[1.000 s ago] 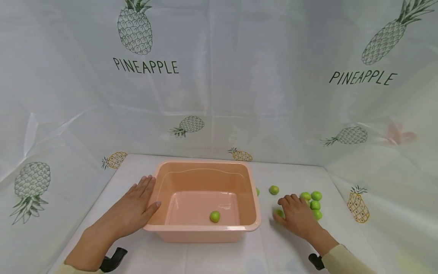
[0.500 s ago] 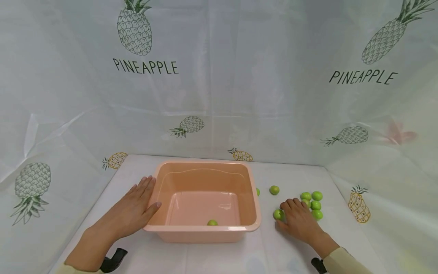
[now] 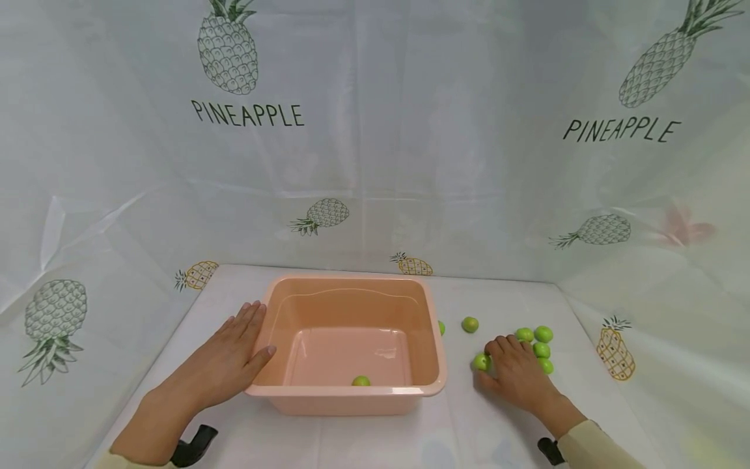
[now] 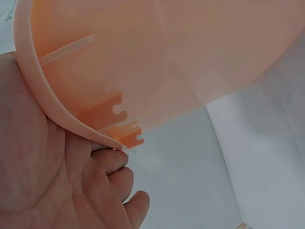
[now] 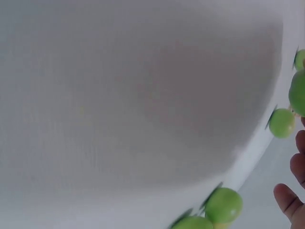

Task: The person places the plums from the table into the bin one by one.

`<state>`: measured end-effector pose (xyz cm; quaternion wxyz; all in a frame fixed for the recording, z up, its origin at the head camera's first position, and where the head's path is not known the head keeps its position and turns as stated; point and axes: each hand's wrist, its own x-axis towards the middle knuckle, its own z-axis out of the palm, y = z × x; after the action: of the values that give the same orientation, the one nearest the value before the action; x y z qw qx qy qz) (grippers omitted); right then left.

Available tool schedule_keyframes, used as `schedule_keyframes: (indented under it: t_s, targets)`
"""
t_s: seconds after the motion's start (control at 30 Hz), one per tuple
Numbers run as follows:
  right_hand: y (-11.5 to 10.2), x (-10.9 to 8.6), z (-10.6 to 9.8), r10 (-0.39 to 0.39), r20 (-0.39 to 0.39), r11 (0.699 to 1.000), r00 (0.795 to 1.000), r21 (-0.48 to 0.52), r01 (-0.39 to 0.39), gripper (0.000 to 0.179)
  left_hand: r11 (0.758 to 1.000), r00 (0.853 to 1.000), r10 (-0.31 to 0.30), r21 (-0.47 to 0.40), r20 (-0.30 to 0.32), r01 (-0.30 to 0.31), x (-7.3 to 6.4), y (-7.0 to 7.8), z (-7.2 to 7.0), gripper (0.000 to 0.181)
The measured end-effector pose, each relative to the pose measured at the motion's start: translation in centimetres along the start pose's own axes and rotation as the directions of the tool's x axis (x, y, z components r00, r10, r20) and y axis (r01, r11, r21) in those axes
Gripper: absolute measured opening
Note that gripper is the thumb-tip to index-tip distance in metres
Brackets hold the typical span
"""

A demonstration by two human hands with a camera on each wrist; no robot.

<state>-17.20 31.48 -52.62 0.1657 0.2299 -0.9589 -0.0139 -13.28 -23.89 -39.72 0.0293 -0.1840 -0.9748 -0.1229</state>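
A peach-coloured plastic basin [image 3: 351, 400] stands on the white-covered table. My left hand [image 3: 225, 358] lies along its left rim with the fingers straight and the thumb over the edge; the left wrist view shows the palm side of that hand [image 4: 71, 171] against the rim [image 4: 52, 102]. Inside the basin is one small round green fruit [image 3: 361, 381], partly hidden by the near wall. To the right, my right hand [image 3: 520, 376] pinches another green fruit [image 3: 482, 362] between thumb and fingers. In the right wrist view this fruit [image 5: 298, 93] shows at the right edge, beside the fingertips.
Several green fruits [image 3: 541, 350] cluster just beyond and right of the right hand. A single green fruit [image 3: 470, 324] lies behind the pinched one, and another [image 3: 441, 327] peeks past the basin's right side. A pineapple-printed sheet [image 3: 433, 143] rises behind the table.
My right hand has shifted slightly right, and the fruit at its fingertips has moved with it. The fruit in the basin has rolled toward the near wall. The left hand stays put.
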Motion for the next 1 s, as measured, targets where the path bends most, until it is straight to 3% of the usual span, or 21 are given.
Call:
schedule_keyframes:
  t_s: [0.2, 0.53, 0.73, 1.0]
  targets:
    - [0.5, 0.2, -0.5, -0.031, -0.027, 0.999, 0.999, -0.021, 0.031, 0.041, 1.0, 1.0, 0.001, 0.017, 0.003, -0.001, 0.0, -0.1, 0.0, 0.078]
    - [0.4, 1.4, -2.0, -0.107, -0.163, 0.994, 0.981, -0.024, 0.105, 0.036, 1.0, 1.0, -0.003, 0.029, 0.007, 0.003, 0.1, 0.1, -0.1, 0.078]
    - [-0.2, 2.7, -4.1, -0.143, -0.214, 0.99, 0.966, -0.023, 0.142, 0.034, 0.999, 1.0, -0.002, 0.043, 0.01, 0.001, 0.0, 0.2, -0.2, 0.078]
    - [-1.0, 5.2, -7.3, -0.151, -0.23, 0.988, 0.961, 0.003, 0.156, 0.035, 0.998, 1.0, 0.006, 0.058, 0.016, -0.007, 0.0, 0.1, -0.1, 0.077]
